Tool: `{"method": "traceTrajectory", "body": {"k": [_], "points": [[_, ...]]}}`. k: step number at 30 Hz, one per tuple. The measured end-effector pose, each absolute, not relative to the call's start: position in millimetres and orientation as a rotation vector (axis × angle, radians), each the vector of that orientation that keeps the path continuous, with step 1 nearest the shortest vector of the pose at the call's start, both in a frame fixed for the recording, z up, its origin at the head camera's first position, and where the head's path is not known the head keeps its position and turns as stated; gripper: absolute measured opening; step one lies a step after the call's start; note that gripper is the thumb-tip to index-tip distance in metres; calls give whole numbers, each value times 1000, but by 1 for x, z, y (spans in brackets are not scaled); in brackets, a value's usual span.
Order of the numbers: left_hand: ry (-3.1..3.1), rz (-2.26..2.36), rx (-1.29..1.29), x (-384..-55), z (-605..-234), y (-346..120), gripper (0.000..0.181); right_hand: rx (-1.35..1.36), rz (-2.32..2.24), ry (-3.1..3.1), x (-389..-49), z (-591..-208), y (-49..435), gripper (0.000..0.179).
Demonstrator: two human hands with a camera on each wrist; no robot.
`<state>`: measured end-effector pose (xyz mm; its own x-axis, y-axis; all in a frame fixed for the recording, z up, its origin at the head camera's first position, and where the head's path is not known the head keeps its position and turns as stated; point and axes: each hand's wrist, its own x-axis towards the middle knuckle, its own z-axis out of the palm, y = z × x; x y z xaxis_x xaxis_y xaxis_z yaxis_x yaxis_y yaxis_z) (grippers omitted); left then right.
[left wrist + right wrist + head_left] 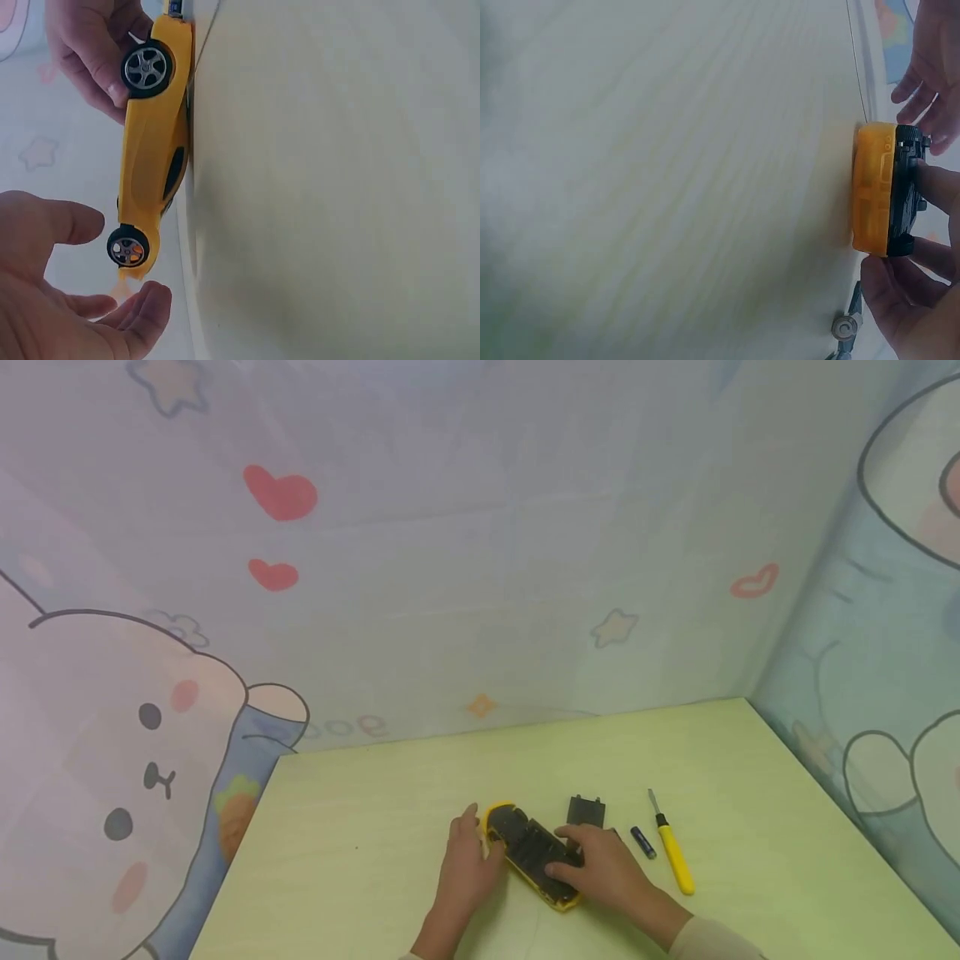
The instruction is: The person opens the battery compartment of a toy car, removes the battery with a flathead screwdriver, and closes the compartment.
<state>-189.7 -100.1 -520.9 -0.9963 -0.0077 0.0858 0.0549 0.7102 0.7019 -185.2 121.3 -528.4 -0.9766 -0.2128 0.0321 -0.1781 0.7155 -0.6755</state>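
A yellow toy car lies upside down on the table, its black underside facing up. In the left wrist view the yellow body shows side-on with two silver-spoked wheels. My right hand grips the car at its near right part, thumb on the underside and fingers along the side. At the far left end, my left hand has its fingers spread loosely around the car, with a gap between thumb and body in the left wrist view.
Beyond my right hand lies a black cover with small tabs. To its right are a dark battery and a yellow-handled screwdriver. A printed cloth wall rises behind the pale table.
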Motion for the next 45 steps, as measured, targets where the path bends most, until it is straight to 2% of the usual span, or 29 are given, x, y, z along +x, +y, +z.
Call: {"method": "traceTrajectory", "body": {"k": [12,28,40,45], "points": [[-2844,-1501,-7,-179,-518,-91,102,-350,-1118,2877,-183,-531,117,63],[-2857,-1592,-189,-184,-523,-89,100,-374,-1249,2801,-180,-533,113,66],[-2878,-1542,-203,-189,-524,-87,101,-298,-1380,2687,-176,-535,109,72],[-2882,-1579,-122,-189,-523,-85,100,-315,-1380,2656,-177,-534,112,69]]}}
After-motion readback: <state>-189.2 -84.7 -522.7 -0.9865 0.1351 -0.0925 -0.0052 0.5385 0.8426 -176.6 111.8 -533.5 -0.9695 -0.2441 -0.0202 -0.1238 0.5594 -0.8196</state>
